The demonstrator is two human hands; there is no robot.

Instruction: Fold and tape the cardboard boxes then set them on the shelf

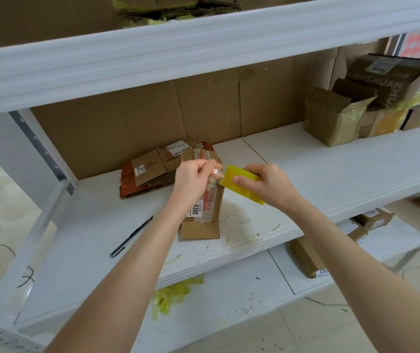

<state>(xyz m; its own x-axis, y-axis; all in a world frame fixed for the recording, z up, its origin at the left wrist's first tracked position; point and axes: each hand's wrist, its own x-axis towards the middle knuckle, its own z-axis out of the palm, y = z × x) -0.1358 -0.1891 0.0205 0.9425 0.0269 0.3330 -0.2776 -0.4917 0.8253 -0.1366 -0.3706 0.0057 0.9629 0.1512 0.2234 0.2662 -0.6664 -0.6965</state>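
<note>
1. Head view: the left hand (193,180) pinches the clear tape end (216,175) with curled fingers. The right hand (267,186) grips the yellow tape roll (242,187).
2. Both hands are held just above a cardboard box (205,208) lying on the white shelf (331,164).
3. A stack of flat boxes (150,171) lies just behind it, to the left.
4. A slim dark tool (132,235), perhaps a pen or cutter, lies left of the box.

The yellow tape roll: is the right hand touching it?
Touching. The head view shows the right hand gripping the yellow tape roll, thumb pressed on its side.
</note>
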